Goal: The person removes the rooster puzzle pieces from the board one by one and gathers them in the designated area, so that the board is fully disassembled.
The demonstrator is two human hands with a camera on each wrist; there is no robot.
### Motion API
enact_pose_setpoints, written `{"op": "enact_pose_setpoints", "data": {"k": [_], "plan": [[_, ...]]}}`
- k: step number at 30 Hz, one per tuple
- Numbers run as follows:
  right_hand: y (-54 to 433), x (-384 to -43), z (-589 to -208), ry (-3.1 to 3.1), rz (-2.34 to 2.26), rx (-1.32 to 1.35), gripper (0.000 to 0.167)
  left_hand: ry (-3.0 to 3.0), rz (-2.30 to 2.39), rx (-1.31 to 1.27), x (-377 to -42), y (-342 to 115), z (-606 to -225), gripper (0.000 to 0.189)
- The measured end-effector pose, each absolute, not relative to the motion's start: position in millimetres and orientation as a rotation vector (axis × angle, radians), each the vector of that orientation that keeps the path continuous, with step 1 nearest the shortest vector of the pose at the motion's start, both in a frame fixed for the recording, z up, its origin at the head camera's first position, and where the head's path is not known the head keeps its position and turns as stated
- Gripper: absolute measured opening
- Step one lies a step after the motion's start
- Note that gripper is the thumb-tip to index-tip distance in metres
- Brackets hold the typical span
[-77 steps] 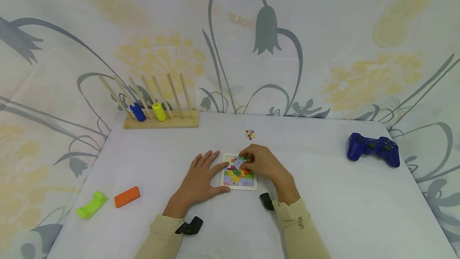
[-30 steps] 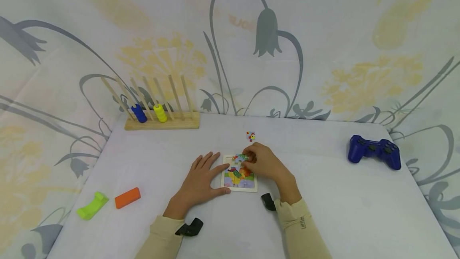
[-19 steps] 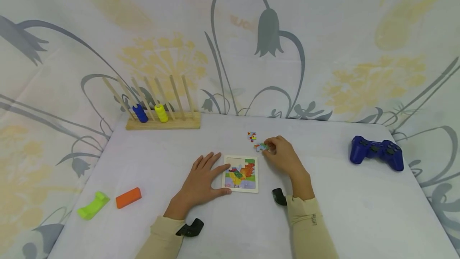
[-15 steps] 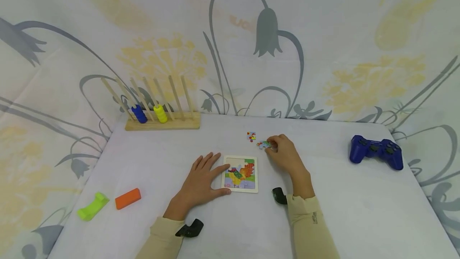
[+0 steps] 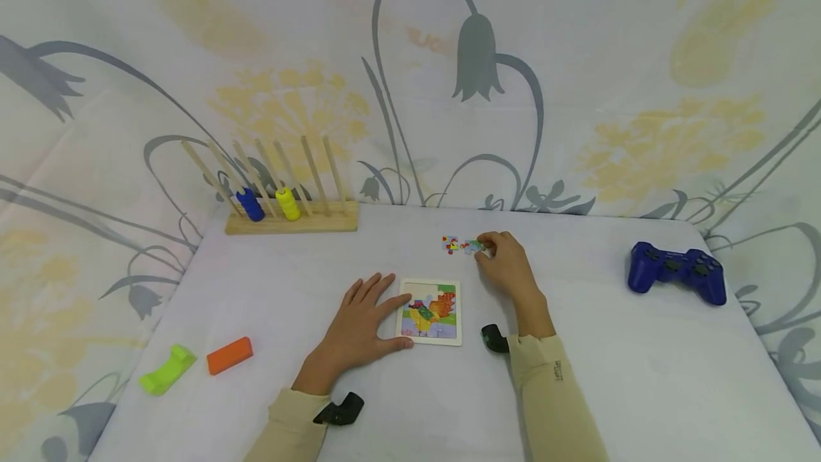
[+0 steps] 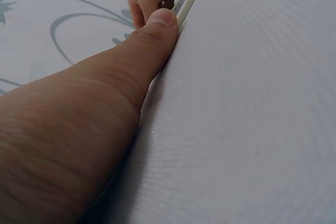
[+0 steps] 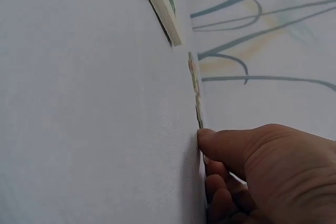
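A small square jigsaw puzzle with a pale frame lies flat, its colourful picture bare at the upper left. My left hand rests beside it with fingers spread, index fingertip and thumb tip at its left edge. In the left wrist view, the thumb touches the frame's side. Beyond the puzzle, my right hand pinches the right end of a blue-green puzzle piece on the table. Just left of that sits another puzzle piece, red and yellow; in the right wrist view both appear edge-on, low and thin.
A wooden peg stand with blue and yellow beads is at the back left. Front left lie a lime green curved block and an orange block. A dark blue game controller sits at the right. Patterned cloth rises behind the table.
My right hand has lifted the blue-green piece from the puzzle, carried it up and right, and brought it alongside the red-and-yellow piece. My left hand has stayed in place.
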State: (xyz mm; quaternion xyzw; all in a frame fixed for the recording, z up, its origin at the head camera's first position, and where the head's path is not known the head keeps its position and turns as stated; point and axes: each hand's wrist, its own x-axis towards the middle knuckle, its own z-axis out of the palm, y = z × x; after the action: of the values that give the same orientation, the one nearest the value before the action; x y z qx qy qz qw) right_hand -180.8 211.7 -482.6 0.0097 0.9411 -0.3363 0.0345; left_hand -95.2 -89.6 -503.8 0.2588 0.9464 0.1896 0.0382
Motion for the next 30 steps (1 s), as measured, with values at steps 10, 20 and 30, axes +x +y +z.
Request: {"op": "enact_pose_setpoints", "data": {"k": [10, 20, 30], "plan": [[211.4, -190.8, -481.5, 2.874, -1.076, 0.042, 0.036, 2.904, 0.593, 0.789, -94.4, -89.1, -501.3, 0.078], [210.8, -193.3, -482.8, 2.834, -1.147, 0.081, 0.036, 2.898, 0.578, 0.78, -94.5, -89.1, -496.6, 0.078], [211.5, -191.9, -488.7, 2.825, -1.182, 0.079, 0.036, 2.888, 0.572, 0.77, -94.0, -87.4, -497.3, 0.078]]}}
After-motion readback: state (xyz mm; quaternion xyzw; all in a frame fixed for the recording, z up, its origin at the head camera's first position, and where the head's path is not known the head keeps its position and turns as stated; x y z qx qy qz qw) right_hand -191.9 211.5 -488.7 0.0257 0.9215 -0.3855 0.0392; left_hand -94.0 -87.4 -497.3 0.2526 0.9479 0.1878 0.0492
